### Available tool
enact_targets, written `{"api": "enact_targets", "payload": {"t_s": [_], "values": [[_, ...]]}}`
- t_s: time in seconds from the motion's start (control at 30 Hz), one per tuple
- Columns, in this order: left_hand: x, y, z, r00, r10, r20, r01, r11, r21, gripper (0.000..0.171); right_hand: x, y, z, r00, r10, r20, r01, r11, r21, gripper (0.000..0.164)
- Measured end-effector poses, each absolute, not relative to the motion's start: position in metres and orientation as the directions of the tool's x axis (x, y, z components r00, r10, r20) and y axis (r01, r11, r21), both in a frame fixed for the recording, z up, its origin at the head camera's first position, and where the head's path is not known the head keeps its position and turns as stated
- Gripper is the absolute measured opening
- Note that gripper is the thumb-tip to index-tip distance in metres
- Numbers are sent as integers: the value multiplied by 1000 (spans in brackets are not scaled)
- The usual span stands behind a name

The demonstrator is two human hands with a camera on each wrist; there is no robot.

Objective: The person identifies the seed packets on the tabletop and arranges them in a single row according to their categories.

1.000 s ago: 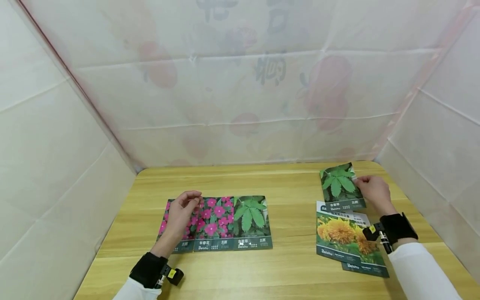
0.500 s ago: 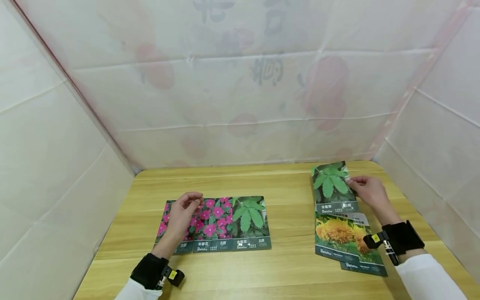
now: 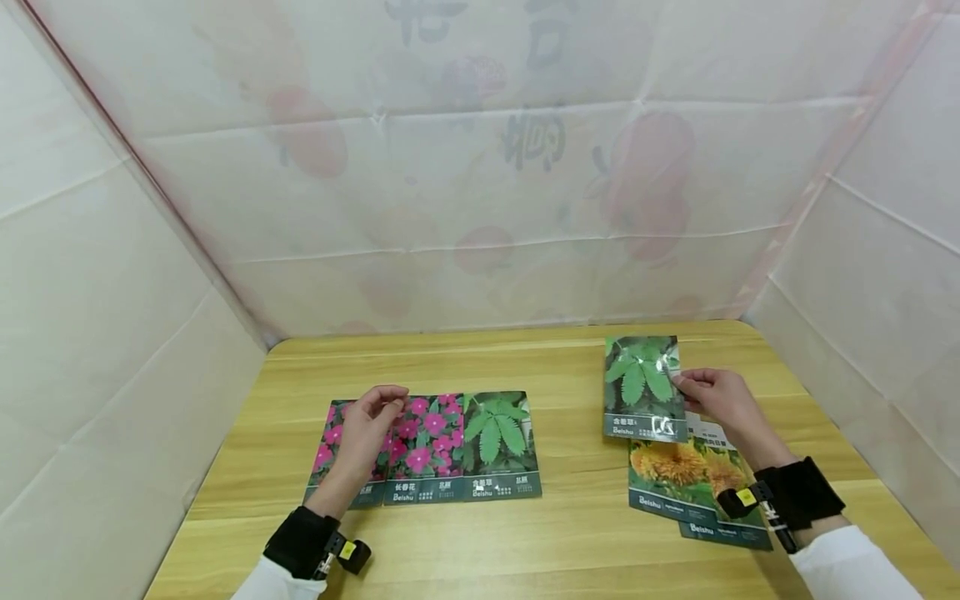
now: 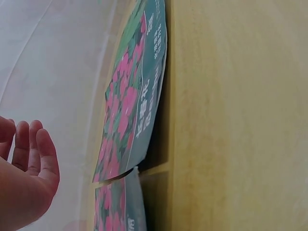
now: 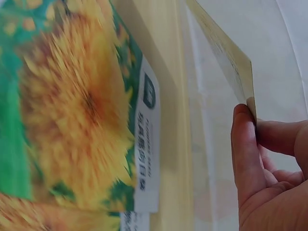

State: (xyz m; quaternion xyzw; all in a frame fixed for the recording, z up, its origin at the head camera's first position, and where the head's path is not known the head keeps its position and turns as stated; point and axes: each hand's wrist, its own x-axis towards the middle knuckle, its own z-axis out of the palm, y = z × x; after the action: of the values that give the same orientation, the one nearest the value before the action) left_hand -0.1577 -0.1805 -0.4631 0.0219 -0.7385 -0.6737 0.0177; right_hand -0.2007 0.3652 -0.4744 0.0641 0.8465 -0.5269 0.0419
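My right hand (image 3: 723, 408) pinches the right edge of a seed packet (image 3: 642, 387) with a green leaf picture, between thumb and fingers. In the right wrist view that raised packet (image 5: 231, 53) shows edge-on, away from the table. Below it lie two overlapping seed packets with yellow sunflowers (image 3: 667, 467), partly covered in the head view. On the left, my left hand (image 3: 365, 433) hovers over a pink-flower packet (image 3: 326, 454), hiding part of it; its fingers (image 4: 48, 149) are loosely bent and hold nothing. A second pink-flower packet (image 3: 422, 450) and a green-leaf packet (image 3: 501, 446) continue the row.
Everything lies on a wood-grain table (image 3: 465, 550). Pale cloth walls, a back one (image 3: 420, 200) and two side ones, enclose it. A strip of bare table (image 3: 577, 467) separates the row from the sunflower packets.
My right hand has carried the green-leaf packet leftward and slightly nearer, and the packet has straightened from its tilt. My left hand has stayed almost still.
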Motion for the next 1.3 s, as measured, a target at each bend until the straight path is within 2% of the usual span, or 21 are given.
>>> {"api": "enact_targets", "payload": {"t_s": [0.13,0.23,0.37,0.5,0.67,0.83,1.3], "values": [[-158,-180,-464,-999,-48,-10,-14,89,996,26,-212,377,-513,-988,70,-135,152,451,-880,74],[-158,-178,-464,-999,-50,-10,-14,92,996,25,-215,380,-526,-991,53,-127,137,464,-875,72],[-159,-177,-463,-999,-51,-4,-9,98,995,26,-204,367,-511,-990,29,-137,137,420,-897,68],[-159,-175,-462,-999,-53,-9,-15,114,993,25,-186,343,-478,-988,-5,-156,142,383,-913,73],[-158,-173,-461,-999,-50,-13,-19,125,992,25,-168,311,-448,-981,-44,-189,154,418,-895,59],[-158,-172,-462,-999,-43,-6,-12,126,992,24,-165,293,-449,-974,-59,-220,169,455,-874,45],[-157,-172,-463,-999,-49,-7,-13,121,993,22,-166,265,-468,-967,-105,-231,159,461,-873,39]]}}
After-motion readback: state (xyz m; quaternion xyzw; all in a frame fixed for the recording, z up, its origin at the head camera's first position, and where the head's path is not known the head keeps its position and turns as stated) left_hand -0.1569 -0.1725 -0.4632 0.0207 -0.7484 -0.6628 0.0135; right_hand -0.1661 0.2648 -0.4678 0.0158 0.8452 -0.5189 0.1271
